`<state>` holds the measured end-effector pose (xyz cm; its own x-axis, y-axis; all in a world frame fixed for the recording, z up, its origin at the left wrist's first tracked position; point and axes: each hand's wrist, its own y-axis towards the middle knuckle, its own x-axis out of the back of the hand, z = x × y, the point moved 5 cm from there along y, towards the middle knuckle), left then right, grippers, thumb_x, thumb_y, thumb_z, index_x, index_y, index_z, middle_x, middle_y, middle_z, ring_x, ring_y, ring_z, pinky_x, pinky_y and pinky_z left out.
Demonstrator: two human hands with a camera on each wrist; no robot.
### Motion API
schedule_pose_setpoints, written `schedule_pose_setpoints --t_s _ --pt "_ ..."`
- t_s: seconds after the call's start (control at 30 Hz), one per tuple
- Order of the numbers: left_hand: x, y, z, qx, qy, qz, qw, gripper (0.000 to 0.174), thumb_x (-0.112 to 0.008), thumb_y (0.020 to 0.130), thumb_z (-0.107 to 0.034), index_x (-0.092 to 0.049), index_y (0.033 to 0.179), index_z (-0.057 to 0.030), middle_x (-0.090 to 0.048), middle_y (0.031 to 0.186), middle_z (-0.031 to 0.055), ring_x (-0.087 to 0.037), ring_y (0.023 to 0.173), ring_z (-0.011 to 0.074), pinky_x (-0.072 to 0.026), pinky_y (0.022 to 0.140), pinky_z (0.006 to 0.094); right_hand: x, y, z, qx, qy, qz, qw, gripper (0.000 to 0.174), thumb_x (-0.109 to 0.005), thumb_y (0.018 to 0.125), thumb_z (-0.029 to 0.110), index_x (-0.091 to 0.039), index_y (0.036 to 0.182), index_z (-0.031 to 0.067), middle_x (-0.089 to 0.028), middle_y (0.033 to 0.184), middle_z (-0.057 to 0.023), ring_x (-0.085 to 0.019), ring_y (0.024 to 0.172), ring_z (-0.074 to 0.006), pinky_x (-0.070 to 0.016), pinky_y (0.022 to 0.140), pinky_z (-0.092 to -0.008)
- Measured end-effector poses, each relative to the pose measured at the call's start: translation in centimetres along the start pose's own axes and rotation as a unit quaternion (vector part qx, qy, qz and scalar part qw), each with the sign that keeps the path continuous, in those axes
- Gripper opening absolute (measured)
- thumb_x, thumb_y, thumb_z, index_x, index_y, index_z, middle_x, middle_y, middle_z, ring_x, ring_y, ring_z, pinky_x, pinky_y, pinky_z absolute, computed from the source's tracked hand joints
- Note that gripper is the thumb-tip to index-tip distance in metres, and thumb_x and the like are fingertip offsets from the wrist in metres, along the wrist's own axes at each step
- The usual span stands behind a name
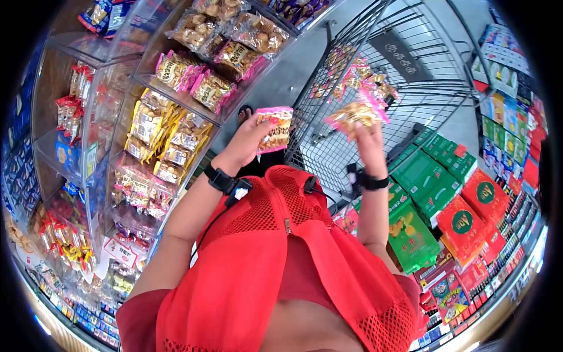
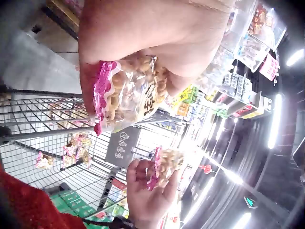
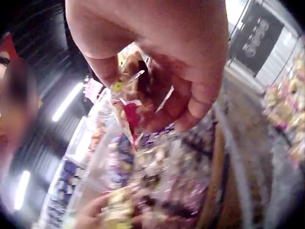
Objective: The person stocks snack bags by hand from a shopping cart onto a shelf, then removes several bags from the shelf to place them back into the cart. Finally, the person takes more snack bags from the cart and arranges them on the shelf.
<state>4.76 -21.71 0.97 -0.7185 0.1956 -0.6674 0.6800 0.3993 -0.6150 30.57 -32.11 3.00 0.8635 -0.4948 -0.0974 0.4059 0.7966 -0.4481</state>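
My left hand grips a snack packet, clear with pink ends and brown pieces inside, at the left side of the shopping cart. In the left wrist view, thumb and fingers are bent round that packet. My right hand pinches a similar packet, blurred in the head view, over the cart's near end. Curled fingers partly cover this packet in the right wrist view. Several more pink-edged packets lie in the wire cart.
Clear shelf bins on the left hold bagged snacks, among them pink-edged packets and yellow ones. Green boxes and red boxes are stacked on the right, close to my right forearm. Grey floor shows between shelf and cart.
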Motion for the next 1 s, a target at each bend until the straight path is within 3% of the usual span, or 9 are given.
schedule_pose_setpoints --t_s 0.1,0.17,0.3,0.33,0.43,0.47,0.67,0.87,1.0 --pt "-0.8 -0.1 -1.8 -0.068 -0.022 0.019 0.997 0.036 -0.047 0.102 -0.027 -0.048 0.128 -0.0024 -0.060 0.122 0.0129 -0.062 0.109 0.0223 -0.0512 0.093 0.0368 -8.5 -2.5 2.5 -0.023 0.063 0.130 0.989 0.038 -0.053 0.097 0.010 -0.045 0.133 0.0006 -0.061 0.114 -0.0040 -0.058 0.101 -0.0122 -0.0485 0.087 -0.0277" --pt "-1.4 -1.1 -3.1 -0.084 -0.083 0.069 0.991 0.045 -0.046 0.101 -0.037 -0.046 0.130 -0.0035 -0.058 0.125 0.0117 -0.059 0.113 0.0217 -0.0482 0.097 0.0378 -13.2 -2.4 2.6 -0.012 -0.017 0.190 0.981 0.036 -0.055 0.097 0.011 -0.046 0.131 0.0000 -0.061 0.110 -0.0029 -0.057 0.097 -0.0095 -0.0475 0.084 -0.0252" --pt "-0.4 -3.8 -6.4 -0.174 -0.055 0.071 0.981 0.062 -0.042 0.097 -0.055 -0.044 0.133 -0.0051 -0.055 0.131 0.0100 -0.054 0.120 0.0208 -0.0433 0.103 0.0405 -18.2 -1.1 1.6 0.046 -0.034 0.087 0.995 0.026 -0.064 0.093 0.016 -0.052 0.110 0.0001 -0.058 0.099 -0.0035 -0.053 0.091 -0.0100 -0.0461 0.077 -0.0246" --pt "-0.1 -4.4 -7.2 -0.197 -0.075 0.115 0.971 0.060 -0.054 0.094 -0.050 -0.043 0.132 -0.0048 -0.055 0.129 0.0103 -0.053 0.120 0.0198 -0.0448 0.101 0.0384 -19.1 -0.8 1.6 0.063 -0.081 0.071 0.992 0.027 -0.065 0.092 0.018 -0.052 0.108 0.0002 -0.057 0.097 -0.0039 -0.053 0.089 -0.0108 -0.0462 0.076 -0.0254" --pt "1.6 -6.7 -8.5 -0.252 -0.061 0.045 0.965 0.052 -0.064 0.093 -0.032 -0.042 0.130 -0.0046 -0.056 0.124 0.0097 -0.055 0.118 0.0189 -0.0457 0.100 0.0355 -22.3 -0.7 0.6 0.098 -0.142 0.054 0.984 0.029 -0.066 0.092 0.021 -0.051 0.105 0.0005 -0.055 0.093 -0.0036 -0.052 0.085 -0.0110 -0.0453 0.074 -0.0254" --pt "2.0 -7.1 -9.0 -0.250 -0.087 0.026 0.964 0.047 -0.068 0.090 -0.015 -0.042 0.127 -0.0046 -0.057 0.119 0.0083 -0.056 0.113 0.0170 -0.0469 0.097 0.0325 -23.5 -0.9 0.5 0.115 -0.150 0.055 0.981 0.026 -0.064 0.093 0.019 -0.050 0.106 0.0011 -0.055 0.094 -0.0016 -0.051 0.085 -0.0083 -0.0445 0.075 -0.0228" --pt "6.0 -8.7 -10.4 -0.287 -0.061 -0.053 0.954 0.034 -0.063 0.091 -0.009 -0.047 0.120 -0.0044 -0.058 0.117 0.0059 -0.058 0.104 0.0127 -0.0477 0.091 0.0299 -29.4 -1.5 2.0 0.107 -0.044 0.111 0.987 0.039 -0.061 0.096 0.016 -0.040 0.124 -0.0002 -0.057 0.100 -0.0051 -0.054 0.090 -0.0087 -0.0465 0.079 -0.0235" --pt "8.2 -10.1 -11.8 -0.281 -0.021 -0.082 0.956 0.038 -0.069 0.090 -0.018 -0.052 0.121 -0.0046 -0.063 0.111 0.0048 -0.061 0.100 0.0134 -0.0495 0.089 0.0301 -32.0 -1.4 2.7 0.142 -0.135 0.144 0.970 0.046 -0.072 0.087 0.014 -0.043 0.120 -0.0009 -0.060 0.100 -0.0073 -0.058 0.091 -0.0137 -0.0500 0.076 -0.0269" --pt "8.0 -10.2 -12.9 -0.296 -0.117 -0.071 0.945 0.032 -0.067 0.091 -0.015 -0.055 0.119 -0.0037 -0.065 0.109 0.0066 -0.064 0.095 0.0152 -0.0538 0.082 0.0307 -32.6 -1.2 2.2 0.078 -0.055 0.160 0.982 0.048 -0.071 0.088 0.018 -0.043 0.124 -0.0003 -0.059 0.107 -0.0077 -0.057 0.097 -0.0136 -0.0506 0.079 -0.0271"
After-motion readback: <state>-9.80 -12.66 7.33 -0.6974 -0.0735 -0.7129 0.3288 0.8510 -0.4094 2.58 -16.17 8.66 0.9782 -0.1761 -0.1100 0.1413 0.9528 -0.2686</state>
